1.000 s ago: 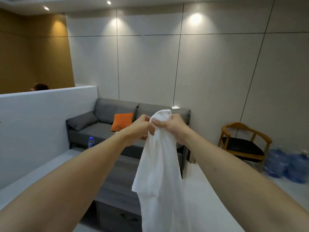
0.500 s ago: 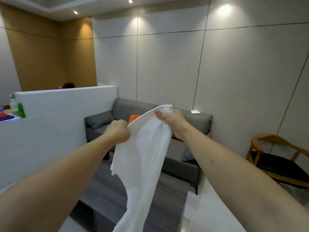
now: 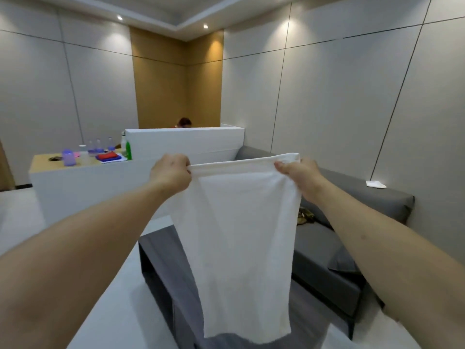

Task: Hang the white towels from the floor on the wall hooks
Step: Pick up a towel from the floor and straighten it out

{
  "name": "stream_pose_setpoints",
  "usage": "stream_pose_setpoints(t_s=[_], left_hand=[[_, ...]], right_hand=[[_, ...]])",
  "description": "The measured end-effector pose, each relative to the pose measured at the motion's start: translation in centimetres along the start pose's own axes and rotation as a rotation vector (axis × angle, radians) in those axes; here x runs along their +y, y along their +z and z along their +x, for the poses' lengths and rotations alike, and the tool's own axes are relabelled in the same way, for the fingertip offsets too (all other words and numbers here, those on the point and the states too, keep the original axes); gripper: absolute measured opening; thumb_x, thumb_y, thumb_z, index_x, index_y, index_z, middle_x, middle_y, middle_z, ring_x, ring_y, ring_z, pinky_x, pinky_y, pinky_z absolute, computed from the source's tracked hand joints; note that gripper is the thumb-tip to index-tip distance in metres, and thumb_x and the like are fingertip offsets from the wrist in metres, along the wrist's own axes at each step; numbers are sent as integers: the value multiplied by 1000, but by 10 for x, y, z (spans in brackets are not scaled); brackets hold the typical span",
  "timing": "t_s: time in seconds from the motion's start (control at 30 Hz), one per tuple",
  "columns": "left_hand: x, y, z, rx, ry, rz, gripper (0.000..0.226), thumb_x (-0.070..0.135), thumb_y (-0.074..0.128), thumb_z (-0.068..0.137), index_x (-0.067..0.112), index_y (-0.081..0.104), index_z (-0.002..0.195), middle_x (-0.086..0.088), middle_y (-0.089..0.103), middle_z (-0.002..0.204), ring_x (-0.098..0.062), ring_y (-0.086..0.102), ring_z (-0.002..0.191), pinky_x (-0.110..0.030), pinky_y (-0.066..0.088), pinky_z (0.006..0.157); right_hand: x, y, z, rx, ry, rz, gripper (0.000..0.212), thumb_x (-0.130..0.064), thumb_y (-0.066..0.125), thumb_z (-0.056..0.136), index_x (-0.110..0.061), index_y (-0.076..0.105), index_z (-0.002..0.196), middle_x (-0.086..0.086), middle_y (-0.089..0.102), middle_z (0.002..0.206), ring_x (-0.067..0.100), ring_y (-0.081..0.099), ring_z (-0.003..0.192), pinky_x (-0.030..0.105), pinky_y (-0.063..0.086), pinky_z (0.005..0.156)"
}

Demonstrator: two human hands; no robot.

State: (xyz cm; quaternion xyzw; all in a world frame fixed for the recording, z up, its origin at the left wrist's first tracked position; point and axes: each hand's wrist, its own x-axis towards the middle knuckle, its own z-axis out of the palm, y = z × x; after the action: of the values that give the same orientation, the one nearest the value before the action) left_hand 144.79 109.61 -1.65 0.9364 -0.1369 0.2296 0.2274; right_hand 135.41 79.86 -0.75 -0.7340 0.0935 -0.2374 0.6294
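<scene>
A white towel [image 3: 241,238] hangs spread flat in front of me at chest height. My left hand [image 3: 169,173] grips its top left corner and my right hand [image 3: 299,175] pinches its top right corner, so the top edge is stretched taut between them. Both arms reach forward. The towel's lower edge hangs free above a dark low table. No wall hooks are in view.
A grey sofa [image 3: 357,197] runs along the right wall, a dark low table [image 3: 161,255] before it. A white partition [image 3: 183,142] and a counter [image 3: 75,162] with bottles and folded cloths stand ahead left. A person's head [image 3: 183,122] shows behind the partition.
My hands moved apart along the towel's top edge, spreading it from a bunched fold to a flat sheet. My view swung left, from the sofa and chair toward the partition and counter.
</scene>
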Motion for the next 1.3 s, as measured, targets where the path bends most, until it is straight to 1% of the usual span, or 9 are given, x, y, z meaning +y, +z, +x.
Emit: stream_pose_setpoints(t_s=[0.2,0.3,0.4,0.5,0.7,0.83,0.97,1.13,1.3], left_hand=[[-18,21,26,49,-91,74,6,24,58,92,23,60,87,3,50,74,-12,45,64,-31,40,62],[-32,32,49,82,-116,130,7,26,58,92,23,58,85,3,46,73,-16,45,68,-33,38,63],[-52,47,82,81,-133,184,10,29,56,93,22,60,87,-1,51,80,-20,48,74,-33,38,63],[-78,70,120,62,-156,260,10,26,54,93,21,63,91,-2,56,85,-22,52,77,-34,43,65],[-128,103,200,13,-210,328,16,18,51,91,21,65,97,-6,61,95,-27,57,86,-38,51,73],[-149,104,252,74,-250,338,15,23,52,94,20,65,98,-8,59,93,-26,53,83,-34,41,64],[-154,102,290,156,-234,310,16,16,51,92,11,66,95,-17,64,97,-38,58,94,-34,40,68],[-138,93,320,267,-214,252,16,11,53,90,7,68,94,-21,65,94,-40,58,89,-32,37,67],[-108,118,307,271,-230,291,16,8,51,89,8,67,92,-20,66,93,-38,57,89,-35,43,69]], right_hand=[[20,17,62,-46,27,-3,40,-24,82,76,-2,65,105,14,72,97,29,72,82,44,60,75],[34,34,99,-31,27,-2,35,-23,85,71,-4,69,95,13,74,91,29,73,77,45,61,73],[50,56,140,-40,11,-48,25,-22,84,74,-8,70,89,12,74,91,24,73,71,34,60,61],[73,85,190,-19,-27,-166,23,-26,84,73,-8,71,78,12,73,84,28,72,76,43,61,70],[97,148,290,-43,-37,-430,28,-48,82,65,-22,74,71,-7,72,69,16,69,71,34,58,68],[91,187,351,-69,-26,-320,23,-36,86,69,-18,75,78,1,73,81,19,71,65,29,59,58],[82,211,392,-99,-68,-205,19,-26,81,78,-10,74,87,9,72,92,24,71,76,42,61,73],[66,210,418,-108,-145,-114,17,-23,78,82,-11,70,74,8,69,83,26,69,81,44,59,80],[95,181,427,-151,-151,-116,17,-27,77,81,-14,71,72,6,72,81,22,71,74,41,61,75]])
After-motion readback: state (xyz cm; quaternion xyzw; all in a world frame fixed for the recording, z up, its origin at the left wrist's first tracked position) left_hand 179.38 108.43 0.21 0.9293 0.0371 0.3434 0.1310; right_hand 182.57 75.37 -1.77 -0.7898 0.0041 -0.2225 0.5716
